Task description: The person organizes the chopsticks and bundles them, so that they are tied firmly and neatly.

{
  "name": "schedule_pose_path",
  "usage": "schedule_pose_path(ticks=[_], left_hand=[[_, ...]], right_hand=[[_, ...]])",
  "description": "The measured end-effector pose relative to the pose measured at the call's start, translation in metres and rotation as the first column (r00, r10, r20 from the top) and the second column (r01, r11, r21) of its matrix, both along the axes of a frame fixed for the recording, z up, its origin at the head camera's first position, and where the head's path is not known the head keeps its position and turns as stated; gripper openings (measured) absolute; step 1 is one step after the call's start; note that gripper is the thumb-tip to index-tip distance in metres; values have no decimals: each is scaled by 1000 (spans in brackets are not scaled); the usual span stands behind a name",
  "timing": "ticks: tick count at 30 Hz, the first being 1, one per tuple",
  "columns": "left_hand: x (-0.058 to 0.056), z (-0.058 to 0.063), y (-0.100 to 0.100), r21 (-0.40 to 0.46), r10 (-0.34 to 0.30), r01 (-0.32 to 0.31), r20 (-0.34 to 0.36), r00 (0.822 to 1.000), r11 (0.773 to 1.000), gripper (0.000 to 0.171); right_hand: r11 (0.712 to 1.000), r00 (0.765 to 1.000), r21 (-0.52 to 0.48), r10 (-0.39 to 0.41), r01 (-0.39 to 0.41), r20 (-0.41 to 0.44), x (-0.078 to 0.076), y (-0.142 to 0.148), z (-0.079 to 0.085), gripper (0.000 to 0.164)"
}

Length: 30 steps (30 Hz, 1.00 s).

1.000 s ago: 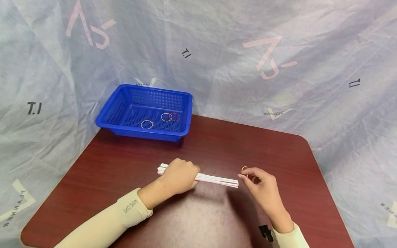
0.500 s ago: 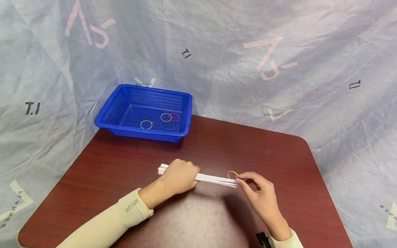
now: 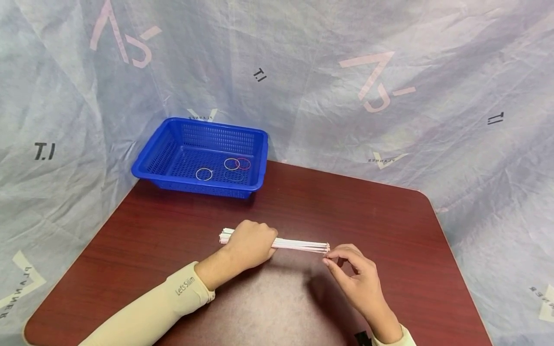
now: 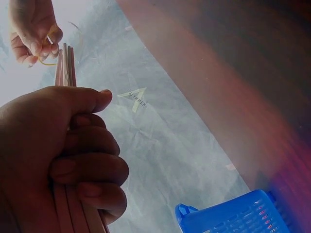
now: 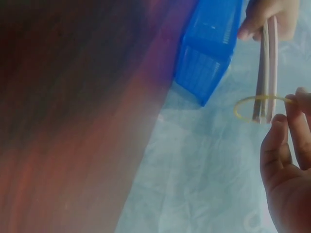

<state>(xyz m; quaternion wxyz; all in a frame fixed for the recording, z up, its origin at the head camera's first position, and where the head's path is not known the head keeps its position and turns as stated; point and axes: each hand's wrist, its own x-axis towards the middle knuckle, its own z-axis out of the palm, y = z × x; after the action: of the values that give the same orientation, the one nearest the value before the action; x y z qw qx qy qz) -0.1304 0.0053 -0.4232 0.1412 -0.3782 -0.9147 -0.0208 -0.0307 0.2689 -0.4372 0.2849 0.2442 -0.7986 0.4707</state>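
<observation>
My left hand [image 3: 251,245] grips a bundle of thin white sticks [image 3: 301,244] around its middle, above the table. The sticks' far ends point right and fan out a little. My right hand [image 3: 357,278] is at that end, pinching a yellow rubber band [image 5: 245,100] between thumb and fingertips. In the right wrist view the band's loop crosses the sticks near their tips; whether it encircles every stick I cannot tell. The left wrist view shows curled left fingers [image 4: 95,167] around the bundle, with part of the band by the right fingers.
At the back left of the dark red table [image 3: 346,202] stands a blue perforated basket [image 3: 195,187]. Several loose rubber bands lie on its floor, among them a pinkish-red one [image 3: 249,165]. A printed grey cloth [image 3: 303,96] hangs behind the table.
My right hand has moved left to the stick ends, bringing the rubber band onto them. The sticks' right ends have risen slightly. My left hand keeps its grip, nearly still.
</observation>
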Motion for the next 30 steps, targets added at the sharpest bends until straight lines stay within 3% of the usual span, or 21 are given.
schedule_pose_path(ticks=[5,9,14,18,22,26,30], left_hand=[[0,2,0,8,8,-8,16,1000,1000,27],[0,3,1,11,13,-14,21,1000,1000,27],[0,5,1,27,36,-35,-12,999,999,26],[0,6,1,53,60,-59,-16,998,997,25],[2,6,0,82,86,-86,3,996,993,25],[4,6,1,102,102,-101,1,995,990,29],[6,6,2,90,103,-101,-14,995,991,28]], right_hand=[[999,999,-7,40,-40,-11,1,-3,-3,15],[998,998,-26,52,-52,20,3,-5,0,25],[992,987,-71,108,-100,123,8,-7,-2,33],[982,959,-149,149,-115,241,13,-7,-5,30],[979,928,-195,122,-55,352,14,-5,-7,21],[980,897,-181,6,83,442,13,-7,-7,12],[966,830,-140,-108,219,547,11,-11,-5,12]])
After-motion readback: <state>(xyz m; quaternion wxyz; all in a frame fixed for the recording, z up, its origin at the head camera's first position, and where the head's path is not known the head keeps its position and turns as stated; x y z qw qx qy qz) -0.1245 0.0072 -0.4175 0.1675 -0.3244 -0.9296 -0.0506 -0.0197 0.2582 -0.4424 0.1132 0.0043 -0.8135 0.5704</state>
